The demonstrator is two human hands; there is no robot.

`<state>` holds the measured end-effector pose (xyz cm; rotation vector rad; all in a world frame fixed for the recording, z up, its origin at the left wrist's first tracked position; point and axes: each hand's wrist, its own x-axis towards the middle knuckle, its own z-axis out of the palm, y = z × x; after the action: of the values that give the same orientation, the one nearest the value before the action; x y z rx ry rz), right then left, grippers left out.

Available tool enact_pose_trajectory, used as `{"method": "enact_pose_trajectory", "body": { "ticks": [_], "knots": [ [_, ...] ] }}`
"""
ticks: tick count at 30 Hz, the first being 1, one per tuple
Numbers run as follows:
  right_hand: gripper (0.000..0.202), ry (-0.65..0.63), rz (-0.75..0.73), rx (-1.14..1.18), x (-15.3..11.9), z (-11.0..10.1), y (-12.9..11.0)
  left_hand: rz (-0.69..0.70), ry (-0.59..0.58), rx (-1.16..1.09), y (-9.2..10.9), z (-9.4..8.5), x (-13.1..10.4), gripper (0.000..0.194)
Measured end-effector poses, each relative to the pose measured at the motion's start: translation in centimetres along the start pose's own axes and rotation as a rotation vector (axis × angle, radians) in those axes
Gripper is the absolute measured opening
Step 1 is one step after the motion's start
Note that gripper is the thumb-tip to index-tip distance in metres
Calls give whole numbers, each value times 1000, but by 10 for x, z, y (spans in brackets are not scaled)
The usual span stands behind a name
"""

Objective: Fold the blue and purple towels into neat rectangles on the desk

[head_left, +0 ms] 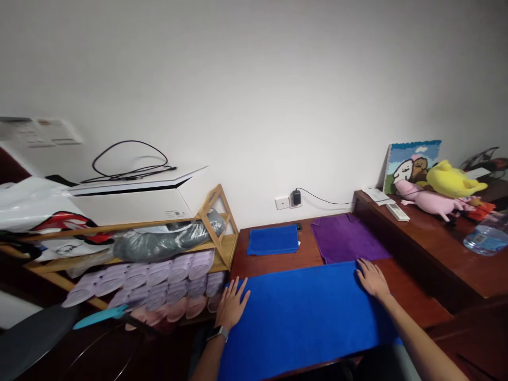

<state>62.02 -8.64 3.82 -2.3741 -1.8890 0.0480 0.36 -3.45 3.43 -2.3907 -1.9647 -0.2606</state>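
A large blue cloth (pixel 305 312) lies spread on the reddish-brown table (pixel 281 266), reaching its front edge. My left hand (pixel 233 304) rests flat on the cloth's upper left corner, fingers spread; a watch is on that wrist. On the upper right corner lies my right hand (pixel 372 279), palm down with its fingers extended. Behind the large cloth, a smaller folded blue cloth (pixel 273 239) is at the back left, and a purple cloth (pixel 346 238) lies flat at the back right, its near edge meeting the large blue one.
Left of the table stands a wooden rack (pixel 228 248) with lilac slippers and a white box (pixel 135 203). At the right, a raised ledge (pixel 448 248) holds a remote (pixel 397 212), plush toys and a plastic bottle (pixel 486 239). A black charger (pixel 296 197) is plugged into the wall.
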Motion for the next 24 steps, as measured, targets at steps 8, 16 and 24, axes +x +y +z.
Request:
{"method": "enact_pose_trajectory", "body": {
  "ticks": [8, 16, 24],
  "knots": [
    [64, -176, -19, 28, 53, -4, -48, 8, 53, -15, -4, 2, 0, 59],
    [66, -250, -21, 57, 83, 2, -44, 18, 57, -7, -3, -2, -1, 58],
    [64, -87, -82, 92, 62, -14, -43, 21, 38, -16, -1, -4, 0, 59]
  ]
}}
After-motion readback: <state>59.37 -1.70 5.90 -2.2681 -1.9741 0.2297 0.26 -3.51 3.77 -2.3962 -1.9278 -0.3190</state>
